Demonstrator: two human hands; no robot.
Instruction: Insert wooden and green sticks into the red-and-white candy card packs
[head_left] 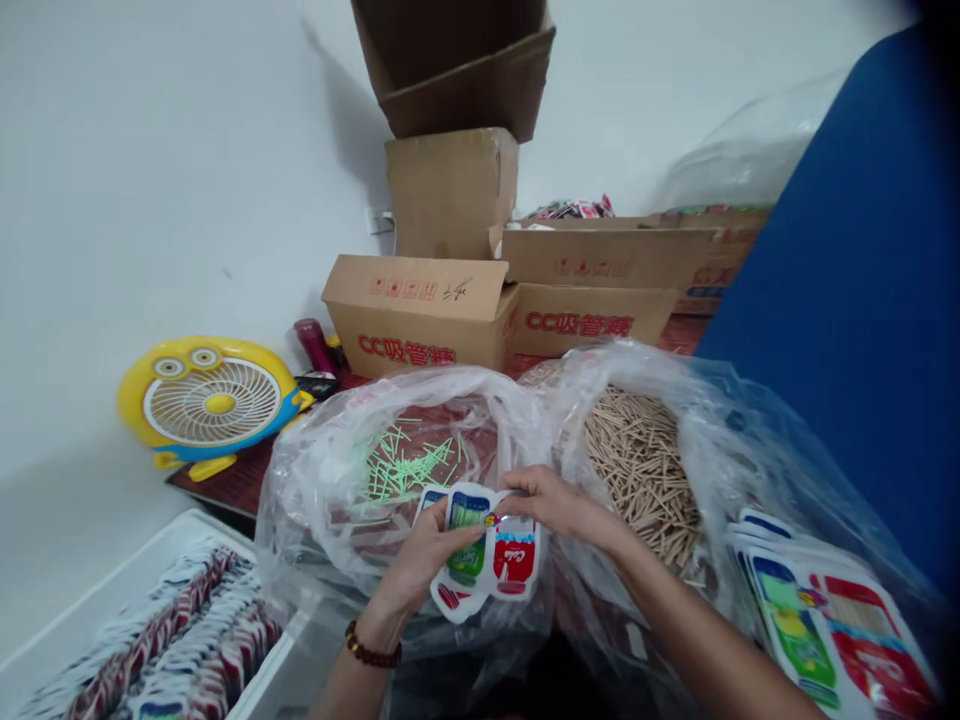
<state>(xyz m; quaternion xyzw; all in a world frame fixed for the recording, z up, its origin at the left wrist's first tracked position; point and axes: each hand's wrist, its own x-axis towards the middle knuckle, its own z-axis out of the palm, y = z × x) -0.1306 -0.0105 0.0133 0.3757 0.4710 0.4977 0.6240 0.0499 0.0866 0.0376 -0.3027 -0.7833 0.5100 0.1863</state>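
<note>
Both hands meet in front of me over the clear plastic bags. My left hand [429, 555] is closed on a printed candy packet [513, 565], with a green panel on its left side and a red cola panel on its right. At least one more packet shows behind it. My right hand [541, 497] pinches the same packet at its upper right edge. Behind the hands, short green sticks [409, 465] lie loose in the left bag [300, 490]. Brown sticks [643, 460] heap up in the right bag [577, 420], beyond my right forearm.
A stack of similar packets [832, 620] lies at right. At lower left, a white bin [45, 625] holds rows of packets. A yellow cartoon fan [217, 400] and a dark red bottle [313, 345] stand left; cardboard boxes [420, 310] line the back. A blue panel [840, 280] rises at right.
</note>
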